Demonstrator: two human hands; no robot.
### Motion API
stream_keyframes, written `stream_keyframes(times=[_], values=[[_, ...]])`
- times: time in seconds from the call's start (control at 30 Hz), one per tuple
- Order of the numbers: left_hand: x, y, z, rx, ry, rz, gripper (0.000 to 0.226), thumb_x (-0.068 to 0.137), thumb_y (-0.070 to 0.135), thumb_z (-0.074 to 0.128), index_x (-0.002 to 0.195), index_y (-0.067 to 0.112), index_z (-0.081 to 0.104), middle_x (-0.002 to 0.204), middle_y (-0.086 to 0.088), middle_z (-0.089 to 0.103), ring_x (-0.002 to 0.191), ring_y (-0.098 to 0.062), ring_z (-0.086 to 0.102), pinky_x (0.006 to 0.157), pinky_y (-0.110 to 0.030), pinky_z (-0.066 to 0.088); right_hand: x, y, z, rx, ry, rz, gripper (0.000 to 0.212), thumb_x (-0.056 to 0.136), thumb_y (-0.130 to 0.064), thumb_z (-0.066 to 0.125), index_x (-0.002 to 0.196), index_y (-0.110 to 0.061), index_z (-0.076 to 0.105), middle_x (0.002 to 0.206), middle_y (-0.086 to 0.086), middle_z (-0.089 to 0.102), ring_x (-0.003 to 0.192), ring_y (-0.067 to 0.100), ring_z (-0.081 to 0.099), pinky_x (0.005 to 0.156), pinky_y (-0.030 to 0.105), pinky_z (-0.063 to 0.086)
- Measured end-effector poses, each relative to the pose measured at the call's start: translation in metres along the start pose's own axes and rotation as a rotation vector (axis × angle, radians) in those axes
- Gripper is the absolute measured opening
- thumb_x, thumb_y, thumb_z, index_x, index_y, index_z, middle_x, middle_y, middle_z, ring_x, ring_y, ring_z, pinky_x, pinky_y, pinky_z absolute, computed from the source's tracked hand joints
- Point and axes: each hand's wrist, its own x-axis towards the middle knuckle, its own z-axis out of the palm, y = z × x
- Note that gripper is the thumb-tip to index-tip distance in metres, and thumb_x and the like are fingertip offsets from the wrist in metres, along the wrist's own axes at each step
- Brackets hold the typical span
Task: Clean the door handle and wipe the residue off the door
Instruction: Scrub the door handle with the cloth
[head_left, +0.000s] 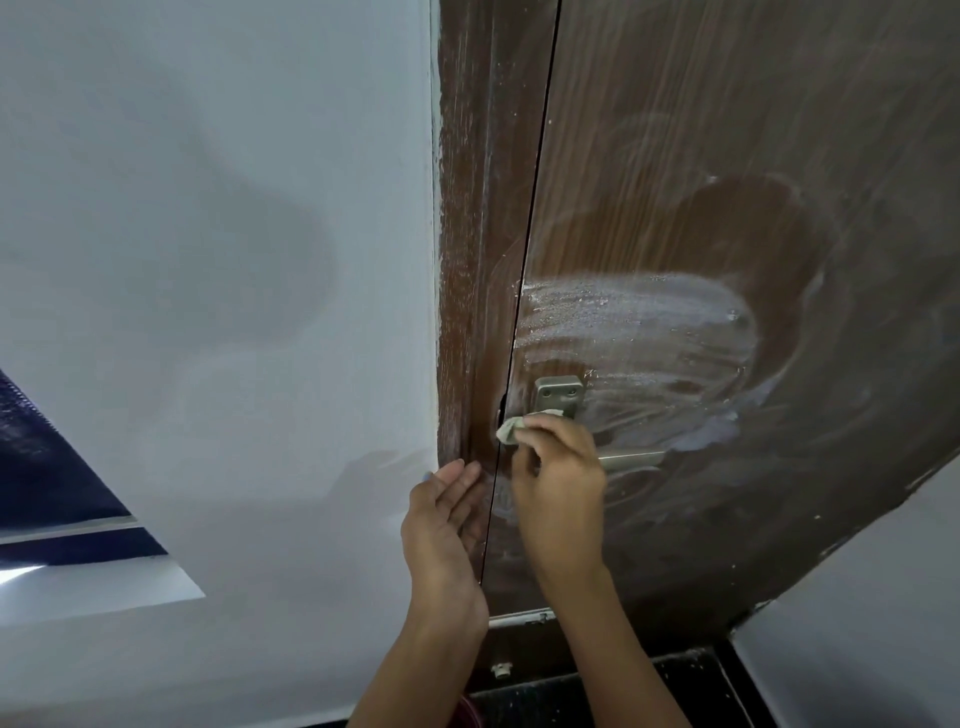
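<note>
A brown wood-grain door (727, 156) fills the right half of the view, smeared with white residue (634, 322) above its handle. The metal handle's backplate (559, 396) sits near the door's left edge, and its lever (636, 458) sticks out to the right from behind my right hand. My right hand (558, 478) is shut on a small pale cloth (509, 430) and presses it at the door edge, just left of the backplate. My left hand (447, 514) rests flat and open against the brown door frame (462, 260), beside the gap.
A white wall (218, 260) lies left of the frame, with a dark blue shape (47, 467) at its far left. More white wall (872, 623) stands at the lower right. A dark speckled floor (597, 696) and a small doorstop (500, 670) lie below the door.
</note>
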Motion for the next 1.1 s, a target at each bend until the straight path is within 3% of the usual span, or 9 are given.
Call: stream_keyframes(times=[0.17, 0.27, 0.37, 0.53, 0.73, 0.83, 0.97, 1.1], values=[[0.000, 0.001, -0.005, 0.028, -0.033, 0.031, 0.036, 0.101, 0.028, 0.030, 0.097, 0.015, 0.064, 0.100, -0.002, 0.071, 0.099, -0.016, 0.064, 0.083, -0.029, 0.047, 0.016, -0.001, -0.004, 0.112, 0.215, 0.028, 0.021, 0.075, 0.010, 0.067, 0.093, 0.000, 0.071, 0.095, 0.010, 0.068, 0.091, 0.015, 0.060, 0.088, 0.016, 0.047], [0.000, 0.000, -0.007, 0.050, -0.045, 0.032, 0.036, 0.101, 0.028, 0.030, 0.098, 0.015, 0.064, 0.100, -0.001, 0.071, 0.099, -0.016, 0.064, 0.084, -0.030, 0.047, 0.015, 0.003, -0.003, 0.109, 0.160, 0.044, 0.018, 0.076, 0.006, 0.068, 0.091, -0.004, 0.072, 0.092, 0.007, 0.067, 0.086, 0.016, 0.062, 0.079, 0.015, 0.049], [0.001, 0.000, -0.008, 0.071, -0.057, 0.035, 0.037, 0.101, 0.029, 0.029, 0.098, 0.016, 0.064, 0.099, 0.000, 0.072, 0.099, -0.015, 0.064, 0.083, -0.029, 0.047, 0.015, 0.017, -0.010, 0.108, 0.105, 0.178, 0.015, 0.075, 0.001, 0.068, 0.087, -0.008, 0.070, 0.087, 0.005, 0.066, 0.074, 0.013, 0.064, 0.069, 0.003, 0.044], [0.002, -0.002, -0.007, 0.099, -0.079, 0.013, 0.039, 0.100, 0.031, 0.030, 0.099, 0.016, 0.065, 0.099, 0.000, 0.073, 0.100, -0.016, 0.065, 0.084, -0.029, 0.047, 0.016, 0.017, -0.013, 0.136, 0.170, 0.180, 0.017, 0.078, 0.005, 0.066, 0.091, -0.005, 0.070, 0.089, 0.006, 0.066, 0.075, 0.008, 0.060, 0.071, 0.001, 0.042], [-0.002, -0.009, 0.002, 0.146, -0.136, -0.020, 0.040, 0.100, 0.032, 0.028, 0.103, 0.017, 0.065, 0.099, 0.002, 0.074, 0.100, -0.016, 0.065, 0.082, -0.030, 0.046, 0.029, 0.015, -0.032, -0.060, -0.266, 0.115, 0.011, 0.075, -0.003, 0.066, 0.076, -0.013, 0.071, 0.073, -0.001, 0.068, 0.066, 0.010, 0.061, 0.062, 0.017, 0.047], [-0.004, -0.009, 0.004, 0.157, -0.140, -0.028, 0.040, 0.100, 0.033, 0.028, 0.103, 0.017, 0.065, 0.099, 0.002, 0.074, 0.100, -0.016, 0.065, 0.084, -0.031, 0.046, 0.036, 0.014, -0.048, -0.068, -0.432, 0.183, 0.011, 0.074, -0.010, 0.072, 0.069, -0.019, 0.068, 0.066, -0.006, 0.065, 0.057, 0.002, 0.058, 0.057, 0.013, 0.046], [-0.003, -0.005, 0.001, 0.143, -0.129, 0.001, 0.039, 0.100, 0.033, 0.029, 0.102, 0.017, 0.065, 0.102, 0.000, 0.074, 0.100, -0.017, 0.066, 0.087, -0.032, 0.047, 0.023, 0.016, -0.059, -0.091, -0.431, 0.278, 0.014, 0.075, -0.012, 0.073, 0.070, -0.023, 0.065, 0.067, -0.011, 0.061, 0.062, -0.005, 0.056, 0.055, 0.005, 0.036], [-0.005, -0.006, -0.002, 0.129, -0.112, -0.001, 0.038, 0.099, 0.032, 0.030, 0.102, 0.016, 0.065, 0.102, -0.001, 0.073, 0.100, -0.017, 0.066, 0.087, -0.031, 0.047, 0.004, 0.009, -0.049, -0.168, -0.300, 0.214, 0.016, 0.078, -0.003, 0.066, 0.081, -0.018, 0.065, 0.083, -0.005, 0.063, 0.077, 0.011, 0.061, 0.065, 0.021, 0.052]])
